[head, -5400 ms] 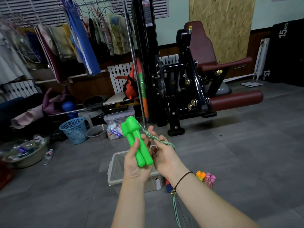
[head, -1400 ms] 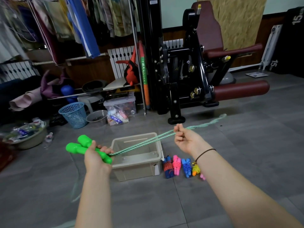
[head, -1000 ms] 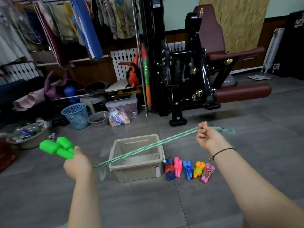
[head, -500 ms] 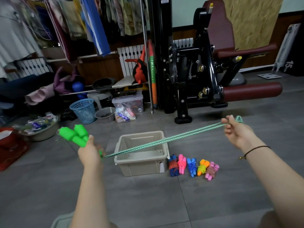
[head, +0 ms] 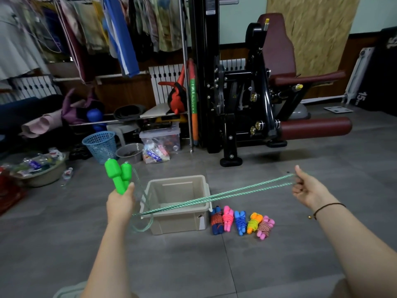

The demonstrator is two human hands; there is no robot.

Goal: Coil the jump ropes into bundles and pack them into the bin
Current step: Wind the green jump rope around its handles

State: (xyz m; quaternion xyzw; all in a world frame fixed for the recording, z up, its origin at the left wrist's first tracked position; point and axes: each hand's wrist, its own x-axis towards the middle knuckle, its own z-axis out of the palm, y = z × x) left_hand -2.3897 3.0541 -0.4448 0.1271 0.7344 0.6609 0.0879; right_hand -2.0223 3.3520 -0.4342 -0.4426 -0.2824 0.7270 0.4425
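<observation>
Grey floor tiles [head: 279,265] ran across a cluttered gym room, with a black weight machine [head: 247,93] behind, hanging clothes [head: 96,33] on a rack to the left, and a blue mesh basket [head: 100,145] near the wall. On the floor stood the beige bin [head: 178,222], seemingly empty, and just beside its right wall lay five bundled ropes [head: 241,222] in a row, already coiled but not yet packed. The left hand [head: 120,204] was wrapped around both green handles [head: 119,176], held upright together, while the right hand [head: 306,189], well apart from it, pinched the fold of the green rope [head: 214,197] between thumb and curled fingers. Two strands stretched taut between the hands, above the bin's rim, and a slack loop hung below the left hand. The step in hand appeared to be doubling the rope to measure out a fold. Next, the right hand would probably need to bring the fold back toward the handles and begin wrapping, keeping tension so the strands did not slip.
</observation>
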